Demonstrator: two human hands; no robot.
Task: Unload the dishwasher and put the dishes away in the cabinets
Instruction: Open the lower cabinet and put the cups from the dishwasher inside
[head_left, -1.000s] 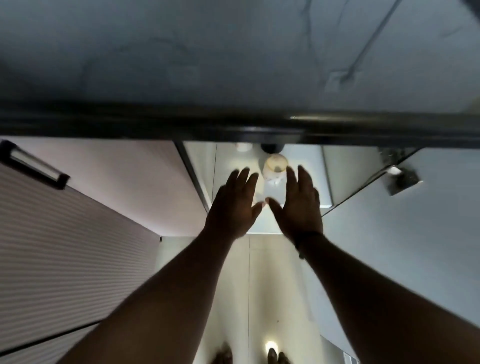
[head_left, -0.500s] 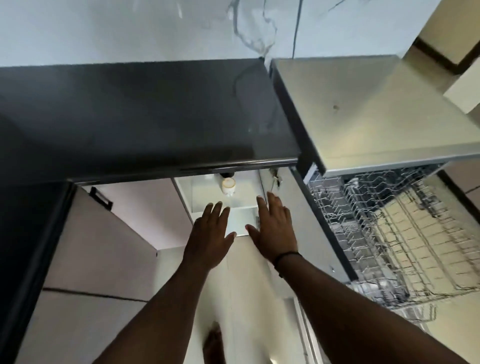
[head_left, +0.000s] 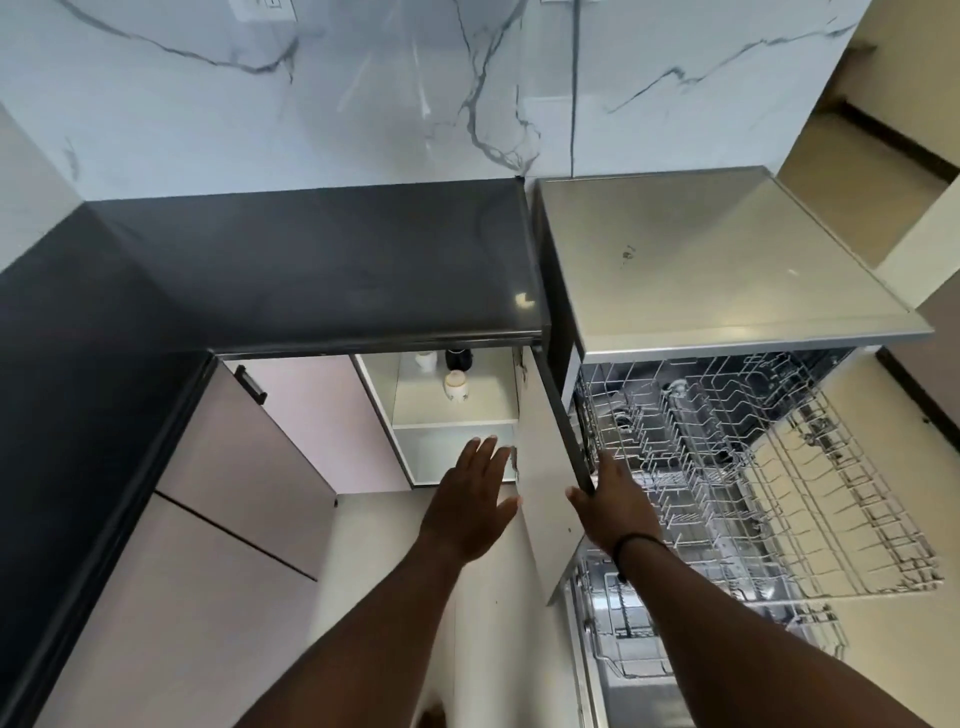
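Cabinet door (head_left: 540, 483), swung outward and seen nearly edge-on, between the open cabinet (head_left: 457, 415) on its left and the dishwasher (head_left: 727, 270) on its right. Right hand (head_left: 615, 506) rests on the door's outer edge, thumb on the near face; its fingers lie behind the dark edge, so their curl cannot be told, though the hand appears to hold the door. A dark band circles that wrist. Left hand (head_left: 470, 501) hangs in front of the cabinet opening, fingers straight and slightly spread, holding nothing and touching nothing visible.

Upper shelf (head_left: 483, 410) of the cabinet carries a pale cup (head_left: 456, 387) near its middle, with a white vessel (head_left: 425, 360) and a dark vessel (head_left: 458, 357) behind it, under the lip of the black countertop (head_left: 311, 260). Free shelf surface lies to the right of and in front of the cup. The compartment below shows a bare white wall.

Upper rack (head_left: 753, 467) of the dishwasher is pulled out to the right of the door, its wire tines holding no visible dishes; the lower rack (head_left: 675, 639) shows beneath it. Closed pinkish cabinet fronts (head_left: 234, 467) run leftward. Marble-patterned wall (head_left: 311, 88) rises behind the countertop.
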